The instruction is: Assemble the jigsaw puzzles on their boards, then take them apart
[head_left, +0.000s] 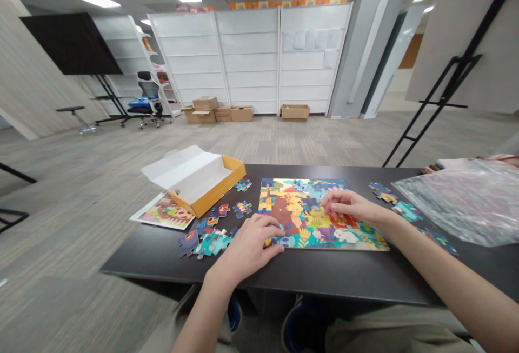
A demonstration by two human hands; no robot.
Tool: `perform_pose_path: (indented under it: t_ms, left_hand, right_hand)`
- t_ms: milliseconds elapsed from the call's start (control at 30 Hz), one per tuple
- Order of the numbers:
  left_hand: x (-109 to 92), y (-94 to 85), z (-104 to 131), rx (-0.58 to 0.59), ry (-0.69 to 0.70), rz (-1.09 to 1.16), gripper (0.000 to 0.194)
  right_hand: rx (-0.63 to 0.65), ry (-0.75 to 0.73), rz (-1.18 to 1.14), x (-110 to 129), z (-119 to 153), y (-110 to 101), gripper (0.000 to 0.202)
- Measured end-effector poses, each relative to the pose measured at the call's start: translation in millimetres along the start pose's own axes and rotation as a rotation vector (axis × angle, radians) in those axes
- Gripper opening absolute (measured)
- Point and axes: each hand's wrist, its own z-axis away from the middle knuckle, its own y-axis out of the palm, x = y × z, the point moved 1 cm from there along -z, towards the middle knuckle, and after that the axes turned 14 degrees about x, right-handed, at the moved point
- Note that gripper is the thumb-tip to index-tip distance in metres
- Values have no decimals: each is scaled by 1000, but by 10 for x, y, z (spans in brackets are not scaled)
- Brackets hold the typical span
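Observation:
A colourful jigsaw puzzle (295, 218) lies flat on the black table (324, 277). My left hand (257, 239) rests at its lower left corner, fingers apart and palm down, with nothing visible in it. Over the puzzle's right part is my right hand (348, 205), its fingers curled together; whatever they hold, if anything, is hidden. Loose puzzle pieces (214, 242) are heaped left of my left hand, and a few more (242, 208) lie just above them. Further pieces (406, 211) are scattered to the right of the puzzle, beyond my right wrist.
An open yellow box (219, 188) with a white inside stands at the table's back left, over a printed picture sheet (162, 212). A clear plastic bag (466, 196) covers the right end. Cardboard boxes (205, 110) sit on the floor by white shelves.

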Motion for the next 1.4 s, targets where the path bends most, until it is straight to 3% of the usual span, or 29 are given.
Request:
perform_pose_path:
  t_ms: [367,633,767,967,1067,1167,1300,1400]
  left_hand:
    - [-114,11,-28,55,-6,-127,17]
    - [-44,14,50,-45,23,10,23]
    - [227,-226,263,-193,-55,38,24]
    - [852,-583,840,-412,-352,-51,27]
    - [946,-613,1087,-379,-362,-53,31]
    - [883,-570,1233,-264,-303,-30,35]
    - [800,-473,1280,-110,-286,-34,42]
    - [806,-417,1257,-65,-311,-48,41]
  right_hand:
    - [4,13,-3,2,-8,-3,38]
    - [-40,20,-14,0,1,5,42]
    - [-137,-35,-124,1,19,-24,41]
    - [-271,-97,-229,27,69,-144,38]
    - [-288,-89,-229,36,80,-170,38]
    - [-267,-79,-220,25,68,-157,38]
    - [-254,-71,-185,-31,42,-149,39]
    - [-249,-74,-184,-74,36,-165,38]
